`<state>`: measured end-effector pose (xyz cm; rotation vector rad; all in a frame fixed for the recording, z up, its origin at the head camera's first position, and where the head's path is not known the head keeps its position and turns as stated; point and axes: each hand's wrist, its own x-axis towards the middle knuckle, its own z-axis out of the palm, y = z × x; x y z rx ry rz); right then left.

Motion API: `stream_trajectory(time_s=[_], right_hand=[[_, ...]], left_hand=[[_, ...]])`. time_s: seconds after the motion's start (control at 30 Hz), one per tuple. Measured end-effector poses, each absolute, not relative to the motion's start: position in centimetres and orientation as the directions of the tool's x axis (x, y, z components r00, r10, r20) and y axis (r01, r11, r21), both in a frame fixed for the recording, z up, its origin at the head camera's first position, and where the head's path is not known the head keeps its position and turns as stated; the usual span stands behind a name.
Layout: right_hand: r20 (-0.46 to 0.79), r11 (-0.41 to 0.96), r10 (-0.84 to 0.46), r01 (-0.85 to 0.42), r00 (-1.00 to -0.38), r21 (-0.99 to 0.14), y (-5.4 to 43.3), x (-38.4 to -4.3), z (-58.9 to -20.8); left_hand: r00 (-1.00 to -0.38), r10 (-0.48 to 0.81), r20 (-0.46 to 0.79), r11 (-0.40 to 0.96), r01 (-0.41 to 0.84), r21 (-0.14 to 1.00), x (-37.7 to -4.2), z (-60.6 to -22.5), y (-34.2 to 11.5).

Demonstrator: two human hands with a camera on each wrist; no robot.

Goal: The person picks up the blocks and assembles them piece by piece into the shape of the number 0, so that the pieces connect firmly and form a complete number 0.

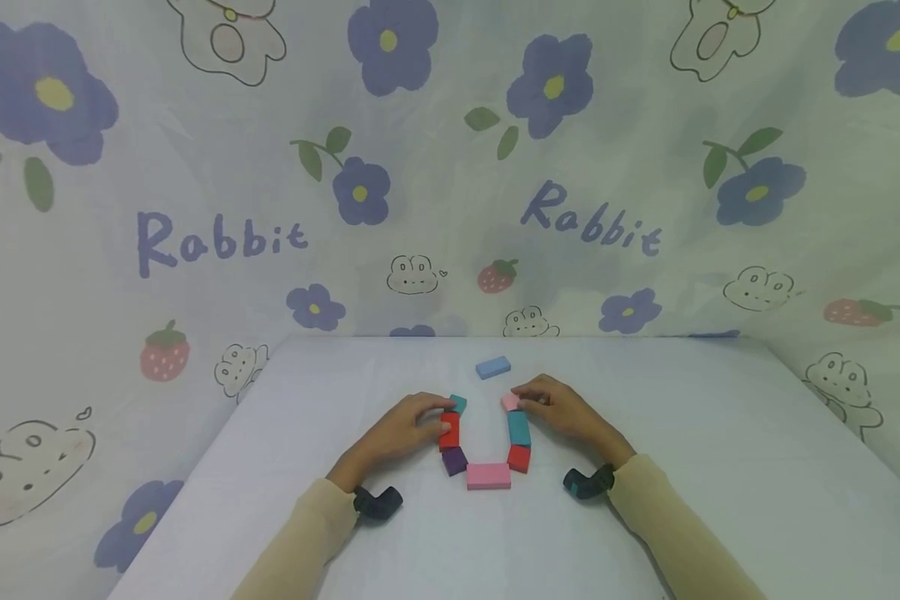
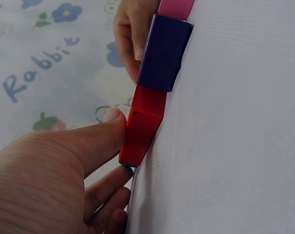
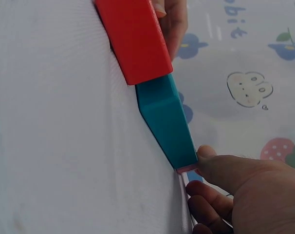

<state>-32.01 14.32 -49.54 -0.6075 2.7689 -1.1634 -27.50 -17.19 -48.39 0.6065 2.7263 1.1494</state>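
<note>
Small blocks form a U on the white table. My left hand (image 1: 401, 429) is at the left side, its index fingertip touching the small teal block (image 1: 458, 404) and its thumb resting against the red block (image 2: 141, 131). A purple block (image 2: 164, 53) adjoins that red one. At the right side my right hand (image 1: 562, 407) pinches a small pink block (image 1: 510, 402) between thumb and index finger; that block is mostly hidden in the right wrist view. Below it stand a longer teal block (image 3: 167, 122) and another red block (image 3: 135, 39). A long pink block (image 1: 489, 476) forms the bottom.
A light blue block (image 1: 493, 367) lies by itself beyond the open top of the U. Dark wrist devices sit on both sleeves. A curtain (image 1: 450, 167) printed with flowers and rabbits hangs behind the table (image 1: 720, 467).
</note>
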Motion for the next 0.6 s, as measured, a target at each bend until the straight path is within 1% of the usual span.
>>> stream_trajectory(time_s=[0.1,0.3,0.5,0.6], right_hand=[[0.075,0.641,-0.379,-0.320,-0.922,-0.698,14.3,-32.0,-49.5],[0.099,0.630,-0.392,-0.345,-0.915,-0.696,14.5,-32.3,-49.3],[0.056,0.625,-0.394,-0.311,-0.918,-0.716,14.9,-32.8,-48.8],[0.037,0.607,-0.394,-0.290,-0.918,-0.740,14.8,-33.5,-48.1]], left_hand=[[-0.909,0.413,0.047,0.632,0.324,0.704,-27.5,-48.4,-17.2],[-0.906,0.419,0.062,0.621,0.336,0.709,-27.6,-48.3,-17.3],[-0.890,0.450,0.077,0.587,0.359,0.725,-27.9,-48.6,-17.2],[-0.896,0.436,0.080,0.591,0.352,0.726,-28.0,-48.6,-17.3]])
